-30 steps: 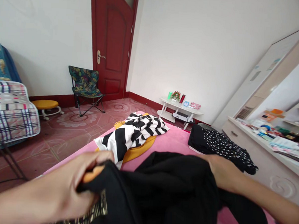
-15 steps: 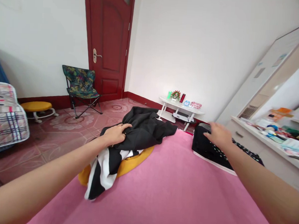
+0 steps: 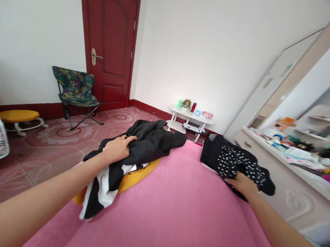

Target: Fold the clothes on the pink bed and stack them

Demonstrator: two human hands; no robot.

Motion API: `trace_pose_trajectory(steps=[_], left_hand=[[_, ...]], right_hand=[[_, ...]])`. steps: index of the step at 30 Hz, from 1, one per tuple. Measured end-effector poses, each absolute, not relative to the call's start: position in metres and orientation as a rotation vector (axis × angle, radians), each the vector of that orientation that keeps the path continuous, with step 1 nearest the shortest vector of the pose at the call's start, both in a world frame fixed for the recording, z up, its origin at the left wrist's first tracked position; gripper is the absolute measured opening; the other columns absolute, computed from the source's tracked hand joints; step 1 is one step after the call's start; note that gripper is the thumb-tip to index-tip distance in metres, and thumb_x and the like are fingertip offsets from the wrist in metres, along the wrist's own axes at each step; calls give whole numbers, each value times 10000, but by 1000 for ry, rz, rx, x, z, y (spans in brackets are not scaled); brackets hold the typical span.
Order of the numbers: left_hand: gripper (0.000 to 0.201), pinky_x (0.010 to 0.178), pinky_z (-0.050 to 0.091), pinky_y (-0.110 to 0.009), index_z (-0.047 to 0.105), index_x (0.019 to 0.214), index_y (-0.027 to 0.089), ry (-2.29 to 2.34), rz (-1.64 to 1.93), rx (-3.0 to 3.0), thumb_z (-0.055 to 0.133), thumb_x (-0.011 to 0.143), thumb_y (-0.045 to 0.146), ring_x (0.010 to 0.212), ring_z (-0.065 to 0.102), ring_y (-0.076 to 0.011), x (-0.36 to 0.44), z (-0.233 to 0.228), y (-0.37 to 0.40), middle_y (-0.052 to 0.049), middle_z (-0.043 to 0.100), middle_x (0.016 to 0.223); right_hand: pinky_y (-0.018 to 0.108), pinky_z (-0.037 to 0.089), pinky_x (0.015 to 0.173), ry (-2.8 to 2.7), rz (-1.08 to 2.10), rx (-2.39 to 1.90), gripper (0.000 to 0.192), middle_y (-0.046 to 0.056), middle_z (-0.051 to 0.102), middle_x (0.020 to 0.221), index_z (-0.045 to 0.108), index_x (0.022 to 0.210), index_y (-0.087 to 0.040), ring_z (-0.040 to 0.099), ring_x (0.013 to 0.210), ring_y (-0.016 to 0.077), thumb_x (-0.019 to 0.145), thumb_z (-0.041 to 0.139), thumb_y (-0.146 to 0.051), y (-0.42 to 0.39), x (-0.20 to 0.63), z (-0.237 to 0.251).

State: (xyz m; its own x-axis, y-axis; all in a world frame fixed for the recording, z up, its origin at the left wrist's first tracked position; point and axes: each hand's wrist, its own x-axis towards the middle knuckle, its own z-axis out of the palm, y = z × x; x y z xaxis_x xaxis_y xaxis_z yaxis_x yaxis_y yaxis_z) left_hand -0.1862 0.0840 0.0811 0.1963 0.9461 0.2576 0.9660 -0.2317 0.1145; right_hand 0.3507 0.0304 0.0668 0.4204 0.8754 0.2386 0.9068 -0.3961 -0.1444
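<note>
My left hand (image 3: pixel 117 149) lies palm down on a crumpled black garment (image 3: pixel 150 139), its fingers stretched over the cloth. Beneath that garment show a black-and-white patterned cloth (image 3: pixel 103 188) and a mustard-yellow cloth (image 3: pixel 137 177). At the right, my right hand (image 3: pixel 243 184) is closed on the near edge of a black garment with white dots (image 3: pixel 233 160). Its thumb side shows; the other fingers are partly hidden by the fabric. Both lots of clothing rest on a pink bedspread (image 3: pixel 174 208).
A white dresser (image 3: pixel 250 137) covered with small items stands close on the right. Beyond the bed is a low white table (image 3: pixel 193 115) with a plant and small objects. A folding chair (image 3: pixel 75 91), a yellow stool (image 3: pixel 18 116) and a red door (image 3: pixel 114 43) are at the left.
My right hand has come down and toward me, from above the dotted garment to its near edge, and has taken hold. The dotted side now shows more. My left hand stays on the black garment.
</note>
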Motion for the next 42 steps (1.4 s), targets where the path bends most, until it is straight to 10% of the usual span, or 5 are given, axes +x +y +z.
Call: trace_pose_trajectory(steps=[6, 12, 23, 29, 42], left_hand=[[587, 805, 485, -389, 409, 1367, 334, -1928, -428, -2301, 397, 809, 150, 1028, 564, -283, -188, 79, 79, -112, 553, 1137], [490, 1041, 278, -549, 581, 1226, 274, -1516, -863, -2214, 442, 791, 94, 1332, 253, -355, -165, 91, 27, -84, 243, 1480], [1012, 946, 436, -468, 114, 1463, 378, -1031, -442, -3491, 742, 671, 426, 1143, 508, -327, -41, 80, -144, -73, 321, 1458], [592, 767, 455, -380, 484, 1256, 350, -1161, -513, -3503, 654, 704, 219, 842, 609, -261, -29, 59, -158, 1, 634, 939], [326, 592, 384, -198, 554, 836, 194, -1810, -2582, -2483, 763, 631, 337, 661, 500, -120, -159, 127, -77, 21, 558, 767]], right_hand=[[342, 461, 716, -2034, -93, -2174, 407, 130, 689, 919, 605, 1038, -156, 649, 873, 284, 756, 589, -449, -56, 164, 111], [174, 459, 669, -2524, 1285, -848, 336, -7, 690, 866, 657, 1075, -230, 642, 744, 111, 754, 679, -327, -164, 82, 147], [314, 485, 731, -1541, 447, -1529, 327, 57, 645, 956, 620, 1021, -178, 612, 772, 167, 716, 649, -292, -94, 210, 80], [288, 428, 711, -1931, 228, -1926, 392, -15, 597, 1018, 634, 1017, -305, 591, 825, 169, 636, 719, -272, -98, 220, 43], [264, 447, 565, -946, 488, -1045, 293, -17, 601, 679, 600, 841, -203, 560, 582, 147, 662, 717, -402, -153, 214, 164]])
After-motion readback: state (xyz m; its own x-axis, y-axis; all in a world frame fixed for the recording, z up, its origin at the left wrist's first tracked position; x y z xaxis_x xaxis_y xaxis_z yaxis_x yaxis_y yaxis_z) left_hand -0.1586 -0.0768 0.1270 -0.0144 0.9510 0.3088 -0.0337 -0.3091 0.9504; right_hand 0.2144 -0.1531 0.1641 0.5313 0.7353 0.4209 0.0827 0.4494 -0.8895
